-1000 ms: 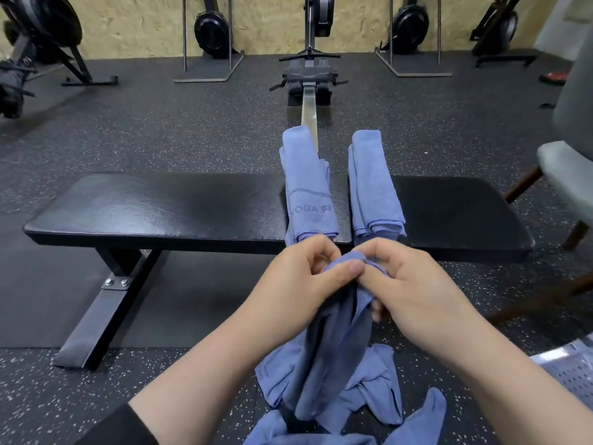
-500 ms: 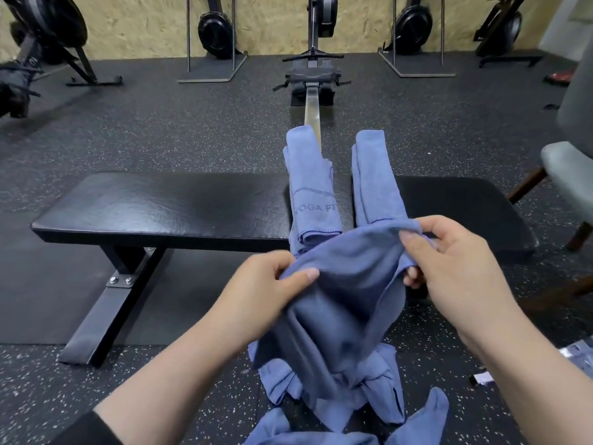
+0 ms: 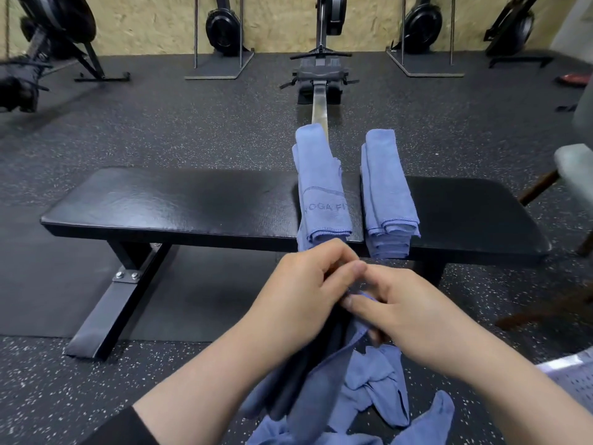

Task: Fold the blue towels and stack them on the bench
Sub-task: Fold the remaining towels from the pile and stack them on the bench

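Note:
A black padded bench runs across the middle of the view. Two folded blue towel piles lie across it: a left pile with printed lettering and a right stack. In front of the bench, my left hand and my right hand meet and both pinch the top edge of a loose blue towel, which hangs down between my forearms. More crumpled blue towels lie on the floor below.
A rowing machine stands beyond the bench, its rail reaching behind the towels. Other exercise machines line the back wall. A grey chair sits at the right edge. The floor is dark speckled rubber.
Half a second ago my hands were spread apart holding the towel open; now they have come together again, bringing the towel's edges together so it hangs narrow.

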